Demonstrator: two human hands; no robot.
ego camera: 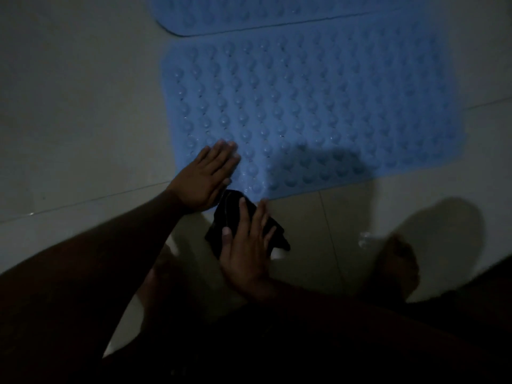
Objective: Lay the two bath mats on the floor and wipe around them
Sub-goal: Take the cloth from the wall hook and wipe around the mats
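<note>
The pale tiled floor (72,112) carries two blue bath mats with raised bumps, both lying flat. The nearer mat (318,106) spreads across the middle, and the farther mat (263,12) lies just beyond it, their long edges almost meeting. A dark cloth (235,214) rests on the tiles at the nearer mat's front corner. A bare foot (399,267) stands on the floor at right.

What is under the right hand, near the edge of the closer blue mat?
A dark cloth lies under the right hand, pressed flat on the floor tile. The hand covers the cloth's middle, and the floor beneath it is hidden.
</note>
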